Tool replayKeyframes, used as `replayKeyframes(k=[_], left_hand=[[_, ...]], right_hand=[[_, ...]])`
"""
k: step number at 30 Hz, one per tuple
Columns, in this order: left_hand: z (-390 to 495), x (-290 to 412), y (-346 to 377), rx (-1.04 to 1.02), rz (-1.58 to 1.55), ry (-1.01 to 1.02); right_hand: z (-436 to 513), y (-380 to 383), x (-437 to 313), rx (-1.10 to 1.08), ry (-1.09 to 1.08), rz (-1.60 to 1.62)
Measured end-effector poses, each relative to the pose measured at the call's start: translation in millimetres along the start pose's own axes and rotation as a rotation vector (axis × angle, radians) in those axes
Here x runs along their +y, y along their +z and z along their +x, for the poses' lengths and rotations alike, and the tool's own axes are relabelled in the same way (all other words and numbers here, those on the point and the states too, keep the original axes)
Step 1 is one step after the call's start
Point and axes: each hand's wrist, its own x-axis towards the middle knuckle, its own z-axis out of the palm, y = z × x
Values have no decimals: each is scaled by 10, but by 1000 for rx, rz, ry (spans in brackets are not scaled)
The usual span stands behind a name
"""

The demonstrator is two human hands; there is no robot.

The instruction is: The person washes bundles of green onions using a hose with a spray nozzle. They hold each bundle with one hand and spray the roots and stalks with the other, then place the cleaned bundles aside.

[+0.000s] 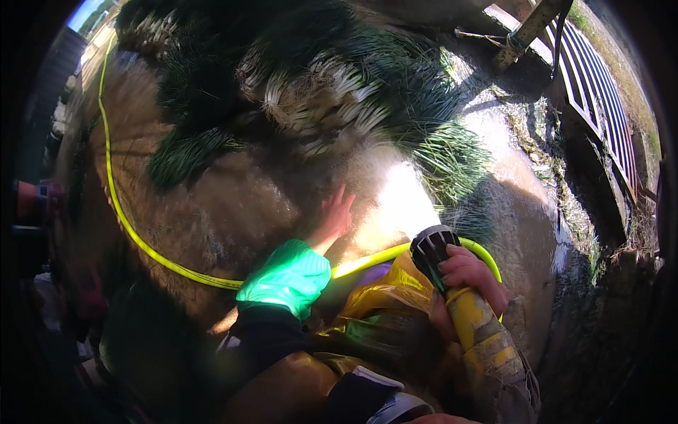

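Observation:
My right hand point(474, 275) grips a spray nozzle point(433, 253) with a black ribbed head and a worn yellow grip. A broad white jet of water point(405, 199) leaves it towards heaped green onions point(328, 95) with white stalks and stringy roots. My left hand point(337, 214), in a green sleeve cuff point(291, 273), reaches forward with its fingers apart. It looks bare and holds nothing; whether it touches the wet surface below, I cannot tell. Beside the jet, on its right, lie green onion leaves point(453, 159).
A bright yellow hose point(108, 169) curves along the left and passes across in front of me. Muddy brown water point(238, 185) covers the ground. On the right stand a slatted metal grate point(593, 79) and a metal post point(529, 37). A shiny yellow apron point(392, 291) covers my front.

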Motion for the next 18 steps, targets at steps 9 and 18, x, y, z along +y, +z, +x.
replayKeyframes(k=[9, 18], left_hand=[[-2232, -731, 94, -301, -50, -358], [-2335, -824, 844, -223, -141, -156]], right_hand=[[485, -31, -308, -31, -302, -109], [136, 552, -735, -202, -198, -71]])
